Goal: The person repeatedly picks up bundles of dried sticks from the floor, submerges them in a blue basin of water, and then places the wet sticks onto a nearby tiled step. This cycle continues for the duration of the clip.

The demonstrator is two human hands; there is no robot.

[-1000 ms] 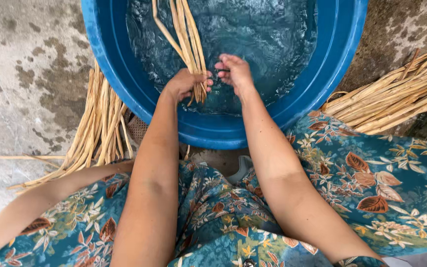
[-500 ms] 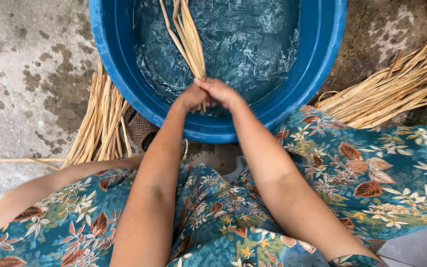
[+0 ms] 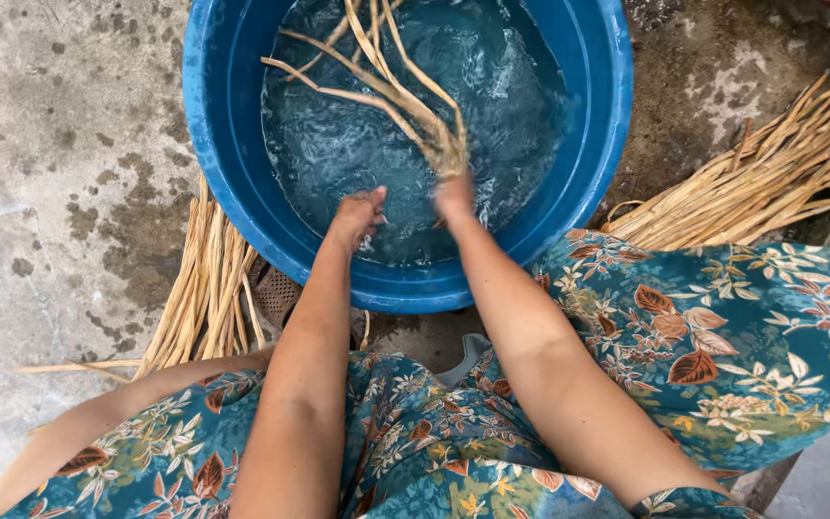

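our hands have parted; the straw bundle [image 3: 391, 91] now fans across the water.
right hand [image 3: 453, 195] clamps its wet, limp, light stalks at the base; left hand [image 3: 357, 213] hangs loose, holding nothing, inside the blue tub [image 3: 218, 144].

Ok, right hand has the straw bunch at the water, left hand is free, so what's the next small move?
Probably bring the left hand across to close on the straw bunch beside the right hand. The stalks fan apart above the water and most of their length sits out of it, so a second grip would likely gather them and help push them down into the blue tub.
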